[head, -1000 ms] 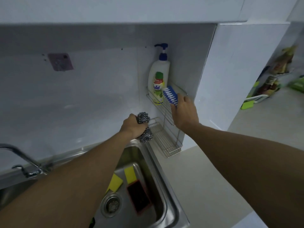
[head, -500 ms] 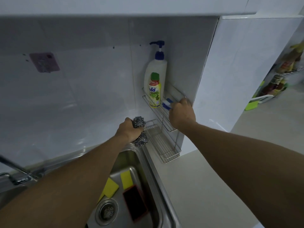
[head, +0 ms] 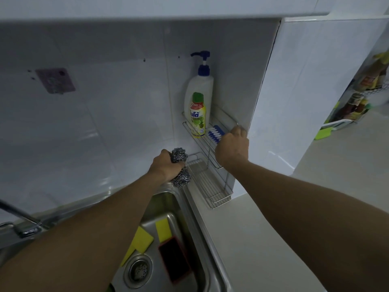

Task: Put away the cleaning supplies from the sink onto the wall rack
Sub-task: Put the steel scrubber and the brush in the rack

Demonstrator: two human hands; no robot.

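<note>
A two-tier wire wall rack [head: 219, 194] hangs in the tiled corner right of the sink [head: 189, 209]. My left hand [head: 165, 167] is shut on steel wool scourers [head: 180, 166], held beside the left end of the lower shelf. My right hand [head: 231, 148] grips a blue and white scrub brush [head: 214, 133], which lies on the upper shelf with its bristles toward the bottles. A white pump bottle [head: 200, 85] and a small green-capped dish soap bottle [head: 197, 116] stand on that upper shelf. In the basin lie two yellow sponges [head: 143, 239] and a dark red-edged scouring pad [head: 174, 258].
The faucet [head: 19, 216] reaches in from the left edge. Pale countertop [head: 263, 239] runs to the right of the sink. A white wall panel [head: 305, 91] stands right of the rack. Further right, a stand with bottles [head: 362, 98] rises from the floor.
My right hand has lowered the brush from above the upper shelf down onto it. My left hand with the steel wool has stayed beside the lower shelf.
</note>
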